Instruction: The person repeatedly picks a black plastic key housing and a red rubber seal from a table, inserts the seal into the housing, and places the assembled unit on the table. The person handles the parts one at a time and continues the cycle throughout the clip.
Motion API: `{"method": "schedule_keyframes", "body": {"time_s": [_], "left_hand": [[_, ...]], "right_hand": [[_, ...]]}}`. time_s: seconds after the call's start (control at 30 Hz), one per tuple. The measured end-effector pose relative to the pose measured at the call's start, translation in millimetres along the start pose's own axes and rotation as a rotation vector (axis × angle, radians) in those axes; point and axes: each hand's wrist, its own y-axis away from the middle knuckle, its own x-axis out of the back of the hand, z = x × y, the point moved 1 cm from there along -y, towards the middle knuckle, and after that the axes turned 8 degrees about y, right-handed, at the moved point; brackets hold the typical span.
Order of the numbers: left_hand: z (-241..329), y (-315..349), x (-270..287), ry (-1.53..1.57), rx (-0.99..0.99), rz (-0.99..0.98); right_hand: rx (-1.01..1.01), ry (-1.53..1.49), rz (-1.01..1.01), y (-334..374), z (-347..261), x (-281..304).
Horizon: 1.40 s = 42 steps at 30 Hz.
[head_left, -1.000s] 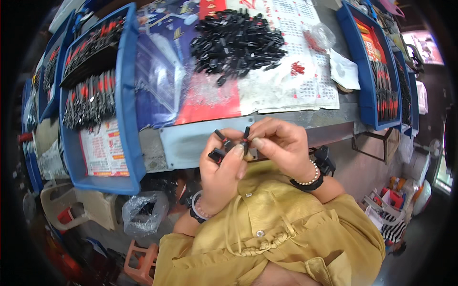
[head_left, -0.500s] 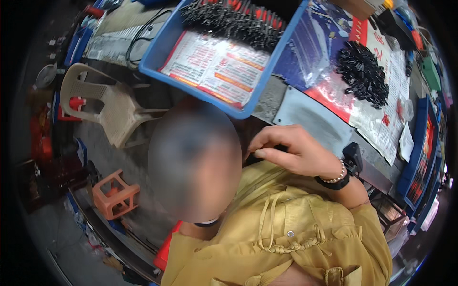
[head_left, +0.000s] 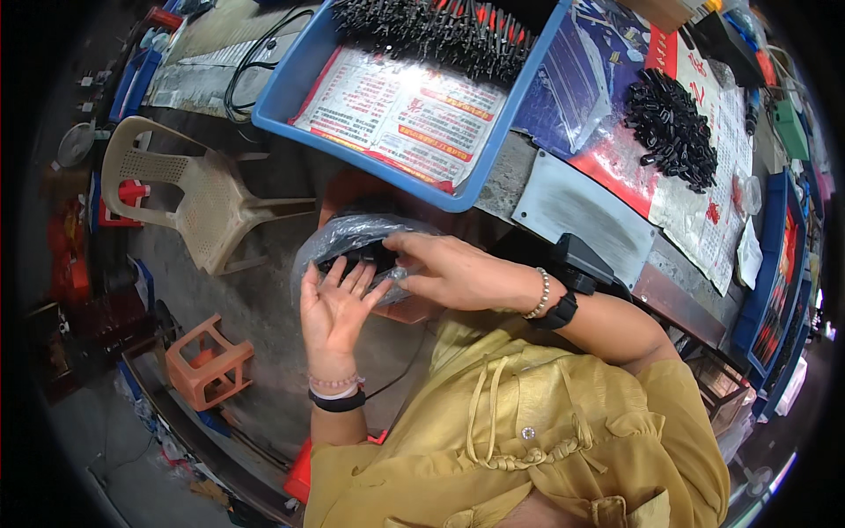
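Observation:
A clear plastic bag (head_left: 319,255) with dark pieces in it stands open in front of me, on something reddish-brown. My left hand (head_left: 336,312) is held palm up at the bag's near side, fingers spread, with nothing lying on the palm. From the right, my right hand (head_left: 458,271) reaches across the bag's rim. Its thumb and forefinger are apart, with bag film showing between them; its other fingers are hidden. Beyond the bag sits a blue bin (head_left: 458,199), holding many black pieces with red parts (head_left: 440,31) and a printed sheet (head_left: 396,114).
A heap of small black parts (head_left: 673,132) lies on printed sheets on the bench at right. A grey plate (head_left: 581,207) lies at the bench edge. Left are a beige chair (head_left: 207,207) and an orange stool (head_left: 209,363). Blue trays (head_left: 775,273) stand far right.
My right hand has moved left onto the bag's rim, its fingers reaching farther out. My left hand and the bag now show where a blurred oval covered the view before.

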Motion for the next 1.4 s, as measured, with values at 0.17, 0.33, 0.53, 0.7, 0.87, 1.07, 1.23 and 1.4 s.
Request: {"method": "schedule_keyframes", "body": {"time_s": [0.17,0.33,0.53,0.7,0.87,1.07,1.23,1.4], "left_hand": [[-3.0,23.7,-5.5,-0.146,-0.036,-0.048],[-52.8,60.6,-46.0,-0.356,-0.055,-0.276],[-153.7,46.2,-130.9,-0.966,-0.073,-0.56],[-231.4,-14.0,-196.7,-1.369,-0.388,-0.846],[-288.0,-44.6,-216.4,-1.682,-0.812,-0.961],[-328.8,-64.3,-210.9,-1.878,-1.27,-0.98],[-319.2,-46.6,-210.7,-1.903,-0.899,-0.881],[-302.0,7.6,-194.5,-1.643,-0.229,-1.057]], "right_hand": [[-0.042,-0.172,-0.174,33.4,-13.5,36.3],[-0.086,-0.266,-0.111,87.4,-19.9,80.6],[-0.232,-0.608,0.193,162.4,-11.5,123.7],[-0.338,-0.759,0.558,220.4,3.5,142.6],[-0.362,-0.767,0.728,257.8,16.1,140.3],[-0.361,-0.754,0.714,271.7,22.6,140.3],[-0.349,-0.6,0.795,274.5,23.7,147.9],[-0.28,-0.543,1.049,259.5,28.2,154.9]]}}
